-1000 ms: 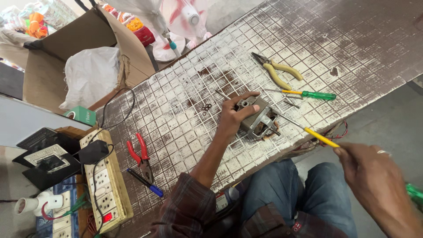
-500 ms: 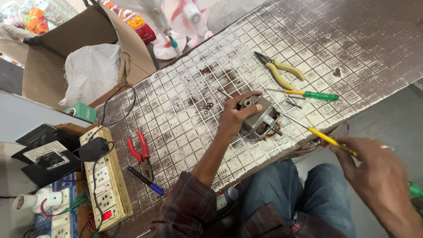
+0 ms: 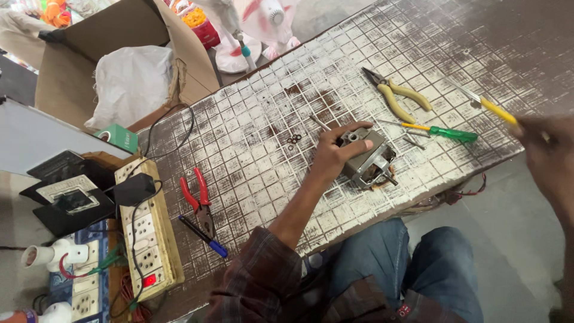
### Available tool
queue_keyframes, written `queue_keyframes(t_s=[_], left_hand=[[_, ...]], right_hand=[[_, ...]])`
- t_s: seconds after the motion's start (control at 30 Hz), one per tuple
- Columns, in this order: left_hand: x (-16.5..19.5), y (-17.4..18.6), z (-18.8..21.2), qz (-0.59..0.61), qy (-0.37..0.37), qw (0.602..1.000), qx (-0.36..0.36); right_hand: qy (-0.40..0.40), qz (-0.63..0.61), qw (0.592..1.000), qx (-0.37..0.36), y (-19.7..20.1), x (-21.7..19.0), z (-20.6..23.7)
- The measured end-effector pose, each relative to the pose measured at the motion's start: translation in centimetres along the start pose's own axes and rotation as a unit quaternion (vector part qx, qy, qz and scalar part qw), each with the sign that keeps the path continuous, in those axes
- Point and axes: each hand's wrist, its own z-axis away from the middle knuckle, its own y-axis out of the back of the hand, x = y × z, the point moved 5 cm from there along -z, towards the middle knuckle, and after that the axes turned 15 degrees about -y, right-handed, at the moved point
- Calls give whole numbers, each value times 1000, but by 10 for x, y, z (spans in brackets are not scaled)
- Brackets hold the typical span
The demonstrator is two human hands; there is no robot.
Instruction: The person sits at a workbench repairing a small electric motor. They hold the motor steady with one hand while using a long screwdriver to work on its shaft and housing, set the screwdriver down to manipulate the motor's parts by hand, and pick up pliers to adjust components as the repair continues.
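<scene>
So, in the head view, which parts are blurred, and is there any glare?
Head view: the right hand and its yellow-handled screwdriver are motion-blurred; the left hand on the small motor is sharp; light is soft and even, with no strong glare on the worn table.

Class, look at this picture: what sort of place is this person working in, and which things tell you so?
Probably a small electrical repair workshop: a bare motor under the left hand, pliers and screwdrivers on the worn bench, and a switchboard of sockets beside it.

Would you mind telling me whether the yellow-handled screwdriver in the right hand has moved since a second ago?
Yes. The yellow-handled screwdriver has swung away from the motor, now beyond the green screwdriver.
</scene>
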Motion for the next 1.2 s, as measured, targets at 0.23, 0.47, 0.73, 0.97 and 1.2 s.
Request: queue_keyframes(t_s=[0.23, 0.47, 0.73, 0.97, 1.2], left_hand=[[3, -1, -2, 52, 2, 999, 9], [8, 1, 3, 48, -11, 999, 5], [6, 1, 3, 2, 12, 1000, -4], [5, 0, 1, -7, -2, 1000, -7], [-1, -1, 0, -12, -37, 999, -14]], right_hand=[[12, 64, 997, -35, -41, -83, -60], [33, 54, 998, -9, -40, -126, -33], [26, -88, 984, -151, -46, -195, 61], [20, -29, 990, -138, -37, -215, 66], [5, -122, 982, -144, -33, -210, 62]])
